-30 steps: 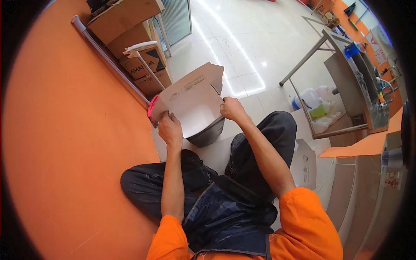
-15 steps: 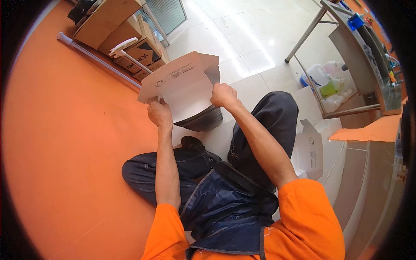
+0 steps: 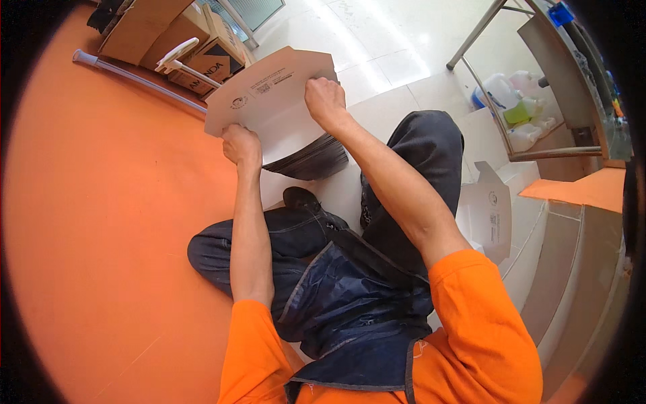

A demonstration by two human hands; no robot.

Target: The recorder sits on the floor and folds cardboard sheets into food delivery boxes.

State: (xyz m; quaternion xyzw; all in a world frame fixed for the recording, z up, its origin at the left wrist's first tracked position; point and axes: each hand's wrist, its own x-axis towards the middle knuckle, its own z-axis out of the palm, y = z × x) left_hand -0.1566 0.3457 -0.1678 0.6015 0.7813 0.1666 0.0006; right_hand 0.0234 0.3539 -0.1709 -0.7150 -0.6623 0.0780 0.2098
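Over pale tiles [image 3: 409, 101], left fingers [image 3: 232, 133] and right fingers [image 3: 323, 85] pinch a cardboard sheet [image 3: 272, 101], long axis slanting far-right

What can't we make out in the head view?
In the head view:
Right hand: fingertips hidden behind its curled knuckles.
White printed cardboard sheet: fine print too small.
Layered dark-edged stack: too fine to count.
White flapped cardboard piece at right: partly blocked by the right arm.
Brown cardboard boxes: cut off by upper edge.
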